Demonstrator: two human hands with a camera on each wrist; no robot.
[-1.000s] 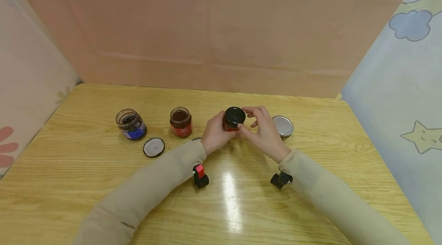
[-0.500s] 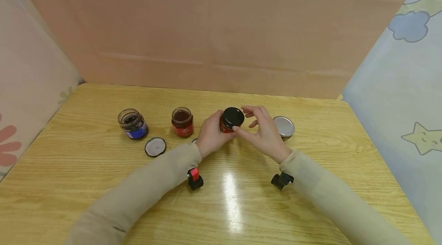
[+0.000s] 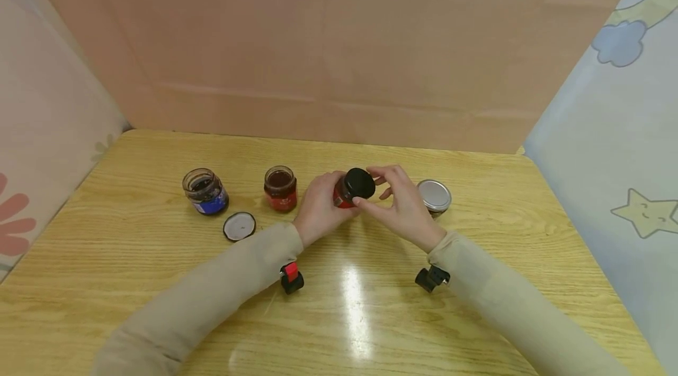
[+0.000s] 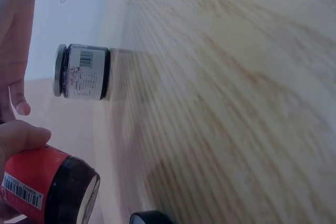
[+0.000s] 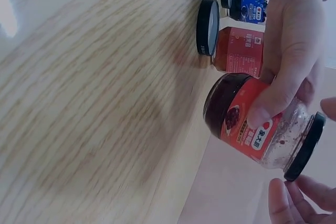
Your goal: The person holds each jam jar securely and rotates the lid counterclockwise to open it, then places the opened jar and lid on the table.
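Far left on the table we see a blue jar, upright and uncapped, dark stuff inside. Just in front of it lies the first lid, its pale inside facing up. Next to the right stands the red jar, also uncapped; our right-wrist view shows a second lid lying close by it. Then comes our left hand, gripping the held jar round its red label. That jar tilts, part of its underside showing, and its clear upper glass is smeared inside. On its mouth sits a black lid, which our right hand pinches at the rim between thumb and fingers. Farthest right, just past that hand, stands the silver-lidded jar.
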